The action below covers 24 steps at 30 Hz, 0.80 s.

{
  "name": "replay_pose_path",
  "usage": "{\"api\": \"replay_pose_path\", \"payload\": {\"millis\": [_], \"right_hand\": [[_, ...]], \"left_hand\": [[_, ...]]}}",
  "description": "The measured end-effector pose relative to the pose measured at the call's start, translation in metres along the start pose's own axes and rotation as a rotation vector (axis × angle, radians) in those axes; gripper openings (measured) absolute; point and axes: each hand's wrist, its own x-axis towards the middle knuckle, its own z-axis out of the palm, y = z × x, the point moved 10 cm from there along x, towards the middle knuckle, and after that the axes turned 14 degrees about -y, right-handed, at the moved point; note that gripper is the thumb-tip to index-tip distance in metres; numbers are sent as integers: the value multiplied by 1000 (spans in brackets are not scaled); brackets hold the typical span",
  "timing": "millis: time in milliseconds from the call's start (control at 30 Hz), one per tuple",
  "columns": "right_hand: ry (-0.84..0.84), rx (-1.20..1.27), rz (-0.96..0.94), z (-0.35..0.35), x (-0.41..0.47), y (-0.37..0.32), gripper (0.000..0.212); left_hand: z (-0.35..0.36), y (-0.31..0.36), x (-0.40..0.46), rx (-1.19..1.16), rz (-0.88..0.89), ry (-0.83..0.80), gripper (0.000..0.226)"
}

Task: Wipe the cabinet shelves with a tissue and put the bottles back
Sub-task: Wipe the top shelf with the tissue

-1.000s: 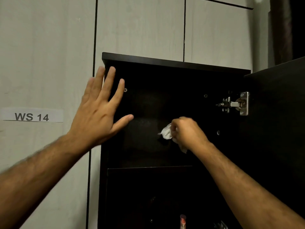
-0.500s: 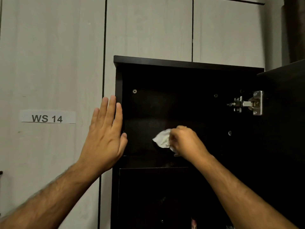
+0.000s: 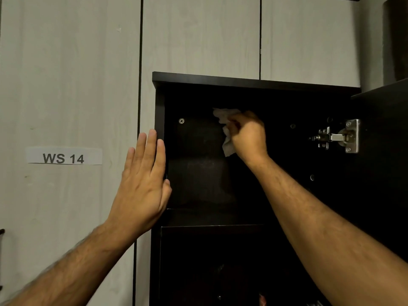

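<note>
Crumpled white tissue (image 3: pixel 226 127) — high in the dark open cabinet (image 3: pixel 242 81), against its back panel — upper shelf (image 3: pixel 212 215) bare.

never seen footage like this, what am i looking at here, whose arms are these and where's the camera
There is no machine here. The camera is worn on a person's head and looks forward at their own two arms, which is why both arms reach in from the bottom of the picture.

In front of them stands a dark cabinet with its door swung open to the right; the metal hinge shows where the door hangs. The right hand grips a crumpled white tissue high inside the top compartment, against the back panel as far as I can tell. The left hand lies flat, fingers straight, at the cabinet's left front edge, probably to steady it.

On the pale wall panel to the left is a paper label reading WS 14. The lower compartment is too dark to make out.
</note>
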Motion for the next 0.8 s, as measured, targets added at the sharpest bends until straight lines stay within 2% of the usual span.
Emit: {"api": "replay_pose_path", "payload": {"millis": [67, 167, 267, 333, 400, 467, 533, 600, 667, 800], "right_hand": [[-130, -84, -104, 18, -10, -16, 19], [-436, -269, -269, 56, -50, -27, 6], [-774, -467, -253, 84, -94, -9, 11], [-872, -628, -165, 78, -100, 14, 17], [-815, -670, -2, 51, -86, 38, 16], [-608, -614, 102, 15, -62, 51, 10], [-378, -504, 136, -13, -43, 52, 5], [-254, -431, 105, -15, -35, 37, 8], [-322, -393, 15, 11, -42, 14, 10], [-745, -520, -179, 90, -102, -15, 15]], "left_hand": [[0, 0, 0, -10, -2, 2, 75], [0, 0, 0, -13, -11, -7, 76], [0, 0, 0, -22, -29, -29, 78], [-1, 0, 0, -29, -35, -34, 78], [-2, -1, 0, -32, -36, -39, 78], [-2, -1, 0, -39, -36, -34, 78], [-2, 0, 0, -44, -33, -31, 78], [0, 0, 0, -45, -34, -33, 78], [1, -1, 0, -45, -31, -33, 79], [2, -1, 0, -37, -23, -34, 79]]}}
